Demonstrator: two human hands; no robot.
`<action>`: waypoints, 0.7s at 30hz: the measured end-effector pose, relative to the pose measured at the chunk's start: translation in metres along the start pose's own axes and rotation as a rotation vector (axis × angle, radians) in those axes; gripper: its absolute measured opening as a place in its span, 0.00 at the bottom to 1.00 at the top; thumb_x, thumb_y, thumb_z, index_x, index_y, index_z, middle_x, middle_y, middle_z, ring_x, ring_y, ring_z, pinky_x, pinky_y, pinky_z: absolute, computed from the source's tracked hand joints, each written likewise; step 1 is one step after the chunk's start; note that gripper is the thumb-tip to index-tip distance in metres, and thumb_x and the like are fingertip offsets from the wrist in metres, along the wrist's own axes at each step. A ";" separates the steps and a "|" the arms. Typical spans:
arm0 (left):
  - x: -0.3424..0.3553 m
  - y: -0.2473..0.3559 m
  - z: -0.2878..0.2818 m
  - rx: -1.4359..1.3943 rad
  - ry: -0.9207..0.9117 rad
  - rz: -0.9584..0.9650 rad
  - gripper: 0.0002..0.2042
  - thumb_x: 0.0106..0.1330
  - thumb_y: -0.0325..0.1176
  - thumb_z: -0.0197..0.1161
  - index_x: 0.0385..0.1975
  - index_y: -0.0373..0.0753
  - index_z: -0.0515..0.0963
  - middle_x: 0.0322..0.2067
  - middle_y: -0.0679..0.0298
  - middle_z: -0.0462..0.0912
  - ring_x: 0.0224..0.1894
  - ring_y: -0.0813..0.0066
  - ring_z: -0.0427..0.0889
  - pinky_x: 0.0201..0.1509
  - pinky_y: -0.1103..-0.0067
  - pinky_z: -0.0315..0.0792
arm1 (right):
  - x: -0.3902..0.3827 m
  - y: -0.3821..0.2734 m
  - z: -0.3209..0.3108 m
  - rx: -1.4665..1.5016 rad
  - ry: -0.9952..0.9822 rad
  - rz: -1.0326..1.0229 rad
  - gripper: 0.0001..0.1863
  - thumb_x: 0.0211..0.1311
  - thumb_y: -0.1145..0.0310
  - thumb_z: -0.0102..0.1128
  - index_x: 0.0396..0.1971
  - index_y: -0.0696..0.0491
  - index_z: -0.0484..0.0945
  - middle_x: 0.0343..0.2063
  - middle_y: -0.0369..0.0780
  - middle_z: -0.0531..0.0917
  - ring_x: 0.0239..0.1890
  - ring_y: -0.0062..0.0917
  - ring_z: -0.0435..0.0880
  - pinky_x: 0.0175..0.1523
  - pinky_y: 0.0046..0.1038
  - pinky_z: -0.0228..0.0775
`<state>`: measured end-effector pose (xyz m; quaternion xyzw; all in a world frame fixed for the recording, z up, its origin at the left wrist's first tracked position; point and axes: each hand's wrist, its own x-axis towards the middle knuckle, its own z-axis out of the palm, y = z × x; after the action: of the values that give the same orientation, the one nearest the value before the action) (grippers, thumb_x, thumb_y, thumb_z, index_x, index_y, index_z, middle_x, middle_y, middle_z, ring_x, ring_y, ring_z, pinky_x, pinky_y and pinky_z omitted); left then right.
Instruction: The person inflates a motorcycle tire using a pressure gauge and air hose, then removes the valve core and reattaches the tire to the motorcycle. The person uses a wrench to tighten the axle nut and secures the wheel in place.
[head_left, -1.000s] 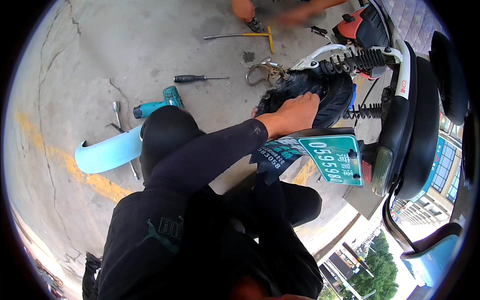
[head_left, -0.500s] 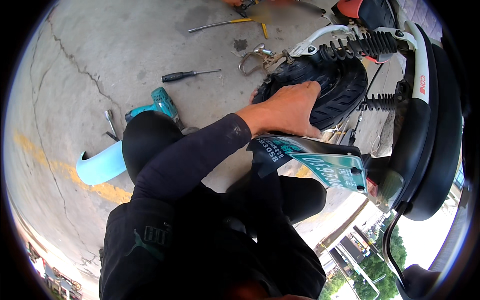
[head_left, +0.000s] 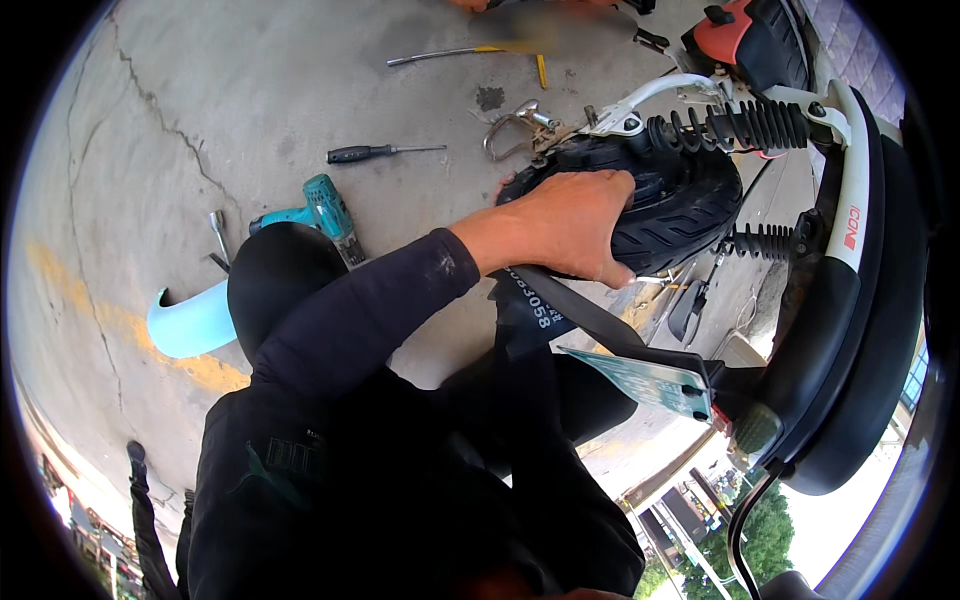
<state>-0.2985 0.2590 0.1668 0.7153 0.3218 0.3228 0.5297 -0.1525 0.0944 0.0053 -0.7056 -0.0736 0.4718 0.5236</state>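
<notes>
The scooter's black rear tyre (head_left: 685, 215) is beneath my left hand (head_left: 560, 222), whose thumb and fingers spread around its tread. My right sleeve (head_left: 525, 375) runs up behind the dark mudguard (head_left: 595, 312). That flap hides most of my right hand; a bit of skin at the tyre's left edge may be its fingers. A green-and-white number plate (head_left: 650, 385) hangs from the mudguard bracket. Coil shock absorbers (head_left: 765, 125) join the wheel area to the white-and-black tail (head_left: 850, 215).
On the concrete lie a screwdriver (head_left: 360, 154), a teal power drill (head_left: 330, 215), a socket tool (head_left: 219, 235), a light blue curved panel (head_left: 190, 322) and a long metal bar (head_left: 430, 56). A metal loop-shaped part (head_left: 505, 135) sits by the wheel. Another person's legs (head_left: 145, 510) stand at lower left.
The scooter's tail sits lower in view, and the plate looks more edge-on. My left hand stays on the tyre, slightly further left. A person's legs have appeared at lower left.
</notes>
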 end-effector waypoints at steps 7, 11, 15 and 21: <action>0.019 0.013 0.001 0.228 -0.266 -0.041 0.43 0.47 0.60 0.76 0.49 0.24 0.72 0.41 0.42 0.84 0.47 0.44 0.84 0.52 0.62 0.77 | 0.001 0.002 -0.012 -0.010 -0.035 -0.008 0.24 0.75 0.50 0.51 0.52 0.57 0.79 0.42 0.45 0.87 0.40 0.37 0.86 0.46 0.38 0.77; 0.023 0.019 0.003 0.327 -0.304 -0.003 0.44 0.54 0.62 0.71 0.53 0.22 0.71 0.41 0.36 0.84 0.47 0.40 0.84 0.53 0.59 0.76 | 0.009 0.003 -0.018 0.012 -0.076 -0.038 0.24 0.75 0.50 0.51 0.51 0.57 0.79 0.42 0.45 0.87 0.39 0.37 0.86 0.45 0.38 0.77; 0.024 0.037 0.005 0.307 -0.337 -0.034 0.32 0.68 0.50 0.60 0.57 0.23 0.69 0.44 0.33 0.82 0.50 0.39 0.83 0.55 0.60 0.75 | 0.012 0.006 -0.036 0.008 -0.086 -0.072 0.24 0.76 0.50 0.51 0.51 0.57 0.79 0.41 0.45 0.87 0.39 0.36 0.86 0.44 0.37 0.77; 0.045 -0.024 0.020 0.264 -0.182 -0.048 0.32 0.65 0.48 0.63 0.56 0.24 0.67 0.47 0.32 0.80 0.53 0.40 0.81 0.57 0.61 0.73 | 0.028 0.018 -0.028 0.015 -0.171 -0.080 0.24 0.76 0.50 0.51 0.50 0.58 0.79 0.40 0.45 0.88 0.38 0.36 0.87 0.43 0.36 0.77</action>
<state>-0.2591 0.2896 0.1445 0.7971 0.3290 0.1987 0.4657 -0.1237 0.0847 -0.0260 -0.6553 -0.1425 0.5097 0.5390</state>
